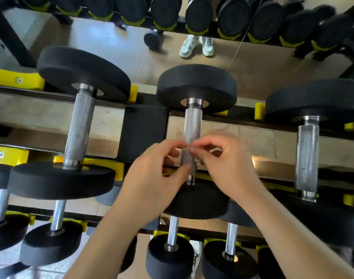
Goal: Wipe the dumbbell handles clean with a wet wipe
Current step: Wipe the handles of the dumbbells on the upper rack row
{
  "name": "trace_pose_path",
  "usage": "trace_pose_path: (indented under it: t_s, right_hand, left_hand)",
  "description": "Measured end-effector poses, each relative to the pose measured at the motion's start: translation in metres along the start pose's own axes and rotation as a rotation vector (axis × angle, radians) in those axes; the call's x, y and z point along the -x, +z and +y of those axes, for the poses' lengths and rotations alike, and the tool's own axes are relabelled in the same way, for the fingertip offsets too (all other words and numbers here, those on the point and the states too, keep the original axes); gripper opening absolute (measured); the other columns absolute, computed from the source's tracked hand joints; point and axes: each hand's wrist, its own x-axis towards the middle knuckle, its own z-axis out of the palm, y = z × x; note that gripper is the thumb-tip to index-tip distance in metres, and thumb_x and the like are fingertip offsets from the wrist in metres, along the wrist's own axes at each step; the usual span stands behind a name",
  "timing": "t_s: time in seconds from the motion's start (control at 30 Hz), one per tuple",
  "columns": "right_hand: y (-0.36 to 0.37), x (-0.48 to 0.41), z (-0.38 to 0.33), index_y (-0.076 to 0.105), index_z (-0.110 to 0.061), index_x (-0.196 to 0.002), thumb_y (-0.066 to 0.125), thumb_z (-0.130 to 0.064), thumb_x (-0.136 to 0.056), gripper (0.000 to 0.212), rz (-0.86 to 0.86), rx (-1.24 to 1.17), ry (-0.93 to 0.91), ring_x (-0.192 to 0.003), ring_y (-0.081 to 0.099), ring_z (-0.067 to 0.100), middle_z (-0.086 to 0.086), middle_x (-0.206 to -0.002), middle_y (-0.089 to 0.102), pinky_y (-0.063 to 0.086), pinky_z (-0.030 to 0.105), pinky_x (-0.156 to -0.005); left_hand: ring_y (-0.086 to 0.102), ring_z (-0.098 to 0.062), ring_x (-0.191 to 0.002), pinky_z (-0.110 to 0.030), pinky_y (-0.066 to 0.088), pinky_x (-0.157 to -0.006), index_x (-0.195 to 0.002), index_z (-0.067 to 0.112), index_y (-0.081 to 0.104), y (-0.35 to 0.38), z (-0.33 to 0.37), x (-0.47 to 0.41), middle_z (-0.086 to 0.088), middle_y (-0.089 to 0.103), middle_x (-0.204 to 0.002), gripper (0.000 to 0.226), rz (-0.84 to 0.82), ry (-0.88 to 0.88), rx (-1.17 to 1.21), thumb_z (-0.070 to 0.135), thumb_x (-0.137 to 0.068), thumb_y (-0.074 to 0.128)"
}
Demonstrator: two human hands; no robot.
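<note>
Three black dumbbells lie across the top rack tier, with knurled steel handles: a left one [79, 125], a middle one [192, 125] and a right one [307, 156]. Both my hands hover over the lower half of the middle handle. My left hand [152, 178] and my right hand [228, 164] pinch a small, thin, see-through item [187, 147] between their fingertips, just above the handle. It is too small and blurred to tell whether this item is a wipe or its wrapper.
The rack [143, 129] has black rails and yellow cradles [109, 164]. Smaller dumbbells [172, 252] sit on the lower tier below my arms. A mirror behind shows more dumbbells and white shoes [196, 46] on a tan floor.
</note>
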Motion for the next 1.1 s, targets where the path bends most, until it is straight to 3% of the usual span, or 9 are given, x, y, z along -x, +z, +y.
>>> trace_pose_path:
  t_s: [0.13,0.3,0.47,0.57,0.63,0.7,0.87,1.0,1.1]
  right_hand:
    - [-0.002,-0.022,0.002,0.071,-0.02,-0.094,0.07,-0.018,-0.086,0.008,0.24,-0.017,0.047,-0.084,0.061,0.002,-0.009,-0.091,0.068,0.05,0.015,-0.076]
    - [-0.001,0.0,0.007,0.071,-0.021,-0.101,0.066,-0.014,-0.084,0.02,0.095,-0.017,-0.009,-0.096,0.057,-0.001,-0.012,-0.104,0.059,0.043,0.007,-0.085]
    - [-0.002,-0.031,0.007,0.072,-0.018,-0.1,0.07,-0.017,-0.086,0.014,0.296,-0.134,0.051,-0.085,0.065,0.002,-0.009,-0.091,0.07,0.054,0.02,-0.076]
    - [0.001,-0.035,0.004,0.072,-0.024,-0.094,0.07,-0.025,-0.086,0.008,0.338,-0.231,0.208,-0.075,0.064,-0.001,-0.013,-0.08,0.069,0.055,0.019,-0.069]
    - [0.001,-0.034,0.003,0.07,-0.033,-0.082,0.067,-0.028,-0.088,0.008,0.25,-0.461,0.411,-0.065,0.063,-0.002,-0.01,-0.07,0.069,0.056,0.019,-0.061]
    - [0.001,-0.031,0.002,0.069,-0.036,-0.08,0.065,-0.025,-0.09,0.016,0.203,-0.586,0.491,-0.069,0.066,0.0,-0.012,-0.075,0.071,0.056,0.02,-0.06]
    - [0.006,-0.032,-0.007,0.072,-0.023,-0.103,0.066,-0.019,-0.089,0.016,0.329,-0.183,0.226,-0.085,0.064,0.002,-0.01,-0.093,0.071,0.056,0.026,-0.078]
    - [0.02,-0.035,-0.015,0.074,-0.01,-0.096,0.069,-0.007,-0.083,0.014,0.334,0.183,-0.137,-0.086,0.064,0.019,0.006,-0.093,0.068,0.056,0.032,-0.075]
    - [0.017,-0.036,-0.01,0.073,-0.016,-0.099,0.068,-0.017,-0.085,0.015,0.378,0.12,-0.068,-0.084,0.062,0.009,-0.001,-0.092,0.068,0.05,0.016,-0.075]
  left_hand:
    - [0.059,0.006,-0.082,-0.015,0.052,-0.074,-0.109,0.043,0.054,0.003,0.002,-0.035,0.019,0.06,-0.092,0.029,0.015,-0.054,-0.062,0.037,-0.084,0.067]
    - [0.058,0.002,-0.074,-0.024,0.053,-0.07,-0.089,0.036,0.059,0.007,0.006,-0.053,0.016,0.062,-0.079,0.02,0.149,-0.065,-0.078,0.045,-0.076,0.073]
    - [0.062,-0.002,-0.069,-0.033,0.056,-0.07,-0.079,0.032,0.066,0.01,0.005,-0.064,0.013,0.065,-0.07,0.008,0.236,-0.075,0.038,0.034,-0.081,0.073]
    - [0.062,-0.001,-0.076,-0.03,0.055,-0.073,-0.092,0.033,0.067,0.01,0.005,-0.067,0.014,0.067,-0.08,0.009,0.285,-0.005,-0.008,0.031,-0.084,0.07]
    - [0.06,-0.002,-0.086,-0.027,0.054,-0.076,-0.108,0.026,0.068,0.011,0.003,-0.065,0.012,0.065,-0.098,0.02,0.293,0.195,-0.187,0.03,-0.09,0.059]
    - [0.06,-0.01,-0.092,-0.031,0.054,-0.075,-0.117,0.018,0.067,0.013,0.001,-0.064,0.004,0.064,-0.107,0.033,0.28,0.322,-0.286,0.032,-0.094,0.049]
    - [0.058,-0.001,-0.088,-0.018,0.051,-0.075,-0.122,0.024,0.063,0.011,-0.001,-0.067,0.013,0.063,-0.104,0.034,0.297,0.295,-0.195,0.033,-0.093,0.048]
    - [0.059,0.0,-0.099,-0.016,0.051,-0.085,-0.131,0.029,0.055,0.01,-0.001,-0.063,0.016,0.06,-0.108,0.04,0.264,0.216,-0.046,0.014,-0.094,0.057]
    - [0.058,0.0,-0.097,-0.014,0.051,-0.083,-0.127,0.033,0.056,0.01,0.002,-0.068,0.019,0.058,-0.106,0.038,0.245,0.169,-0.063,0.018,-0.092,0.056]
